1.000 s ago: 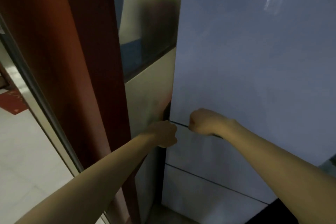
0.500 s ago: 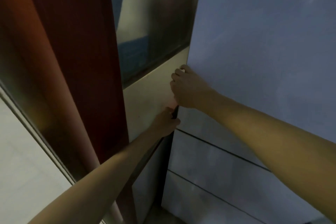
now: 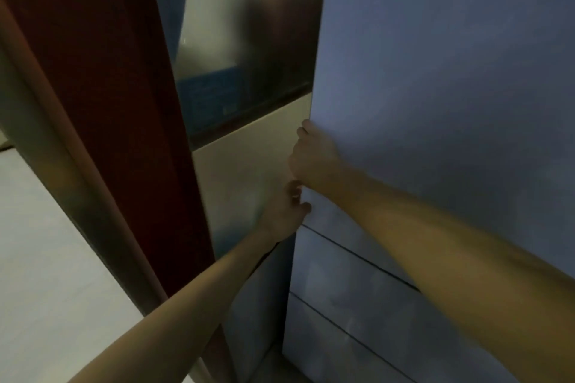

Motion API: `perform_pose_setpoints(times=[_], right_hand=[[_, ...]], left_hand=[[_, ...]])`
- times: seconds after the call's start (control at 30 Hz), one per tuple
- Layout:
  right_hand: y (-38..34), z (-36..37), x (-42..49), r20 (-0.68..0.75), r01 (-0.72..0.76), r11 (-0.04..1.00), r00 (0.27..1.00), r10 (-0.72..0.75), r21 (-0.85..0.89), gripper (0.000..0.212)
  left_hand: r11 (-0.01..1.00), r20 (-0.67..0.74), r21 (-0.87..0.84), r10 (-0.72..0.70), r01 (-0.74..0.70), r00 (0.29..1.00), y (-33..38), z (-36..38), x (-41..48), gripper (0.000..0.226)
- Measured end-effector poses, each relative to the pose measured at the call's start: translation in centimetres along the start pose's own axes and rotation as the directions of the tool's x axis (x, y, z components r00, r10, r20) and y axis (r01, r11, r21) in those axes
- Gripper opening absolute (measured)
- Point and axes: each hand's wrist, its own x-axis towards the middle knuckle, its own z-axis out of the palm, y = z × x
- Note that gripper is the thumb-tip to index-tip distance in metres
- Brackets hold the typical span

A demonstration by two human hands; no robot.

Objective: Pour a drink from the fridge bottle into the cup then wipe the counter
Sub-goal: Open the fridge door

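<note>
A tall pale grey-blue fridge (image 3: 435, 87) fills the right half of the view, its upper door shut. My right hand (image 3: 312, 157) curls its fingers around the left edge of that upper door. Just below it, my left hand (image 3: 284, 214) grips the same edge near the door's bottom corner. Two drawer fronts (image 3: 336, 283) sit under the door. The bottle, the cup and the counter are out of sight.
A shiny metal panel (image 3: 242, 165) with blurred reflections stands close against the fridge's left side. A dark red vertical frame (image 3: 118, 102) rises further left. Pale floor (image 3: 46, 274) shows at the lower left.
My right hand moved from the seam under the upper door up to the door's left edge. My left hand slid up along that edge. The view shifted closer.
</note>
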Motion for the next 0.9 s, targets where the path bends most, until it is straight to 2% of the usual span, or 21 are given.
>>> perform_pose_setpoints(times=[0.1, 0.2, 0.3, 0.47, 0.67, 0.8, 0.9], right_hand=[[-0.3, -0.9, -0.9, -0.121, 0.064, 0.991, 0.991, -0.05, 0.117, 0.042], [-0.9, -1.8, -2.0, -0.217, 0.126, 0.985, 0.971, -0.098, 0.117, 0.043], [-1.4, -2.5, -2.9, -0.212, 0.131, 0.989, 0.971, -0.112, 0.075, 0.032], [-2.9, -4.7, -4.4, -0.157, 0.107, 0.991, 0.983, -0.094, 0.075, 0.035], [-6.5, -7.9, -7.1, -0.027, 0.111, 0.988, 0.994, -0.109, 0.107, 0.027], [-9.0, -9.4, -10.2, -0.099, 0.063, 0.986, 0.994, -0.047, 0.157, 0.03], [-10.8, -10.9, -12.7, -0.159, 0.029, 0.987, 0.987, -0.003, 0.16, 0.029]], left_hand=[[1.0, -0.045, 0.003, -0.029, 0.03, 0.999, -0.8, -0.6, -0.8, 0.051], [0.999, -0.097, 0.013, -0.032, 0.034, 0.995, -2.1, -1.5, -1.8, 0.05], [1.0, -0.121, -0.006, 0.006, -0.007, 0.993, -3.0, -2.0, -3.2, 0.04], [0.999, -0.108, -0.008, 0.034, -0.035, 0.994, -3.4, -3.0, -5.4, 0.034], [0.999, -0.111, -0.032, 0.02, -0.024, 0.994, -4.3, -4.9, -9.0, 0.015], [0.99, -0.047, -0.041, 0.13, -0.132, 0.99, -4.8, -6.2, -12.9, 0.009], [0.989, -0.006, -0.07, 0.134, -0.134, 0.991, -5.3, -6.8, -15.9, 0.017]])
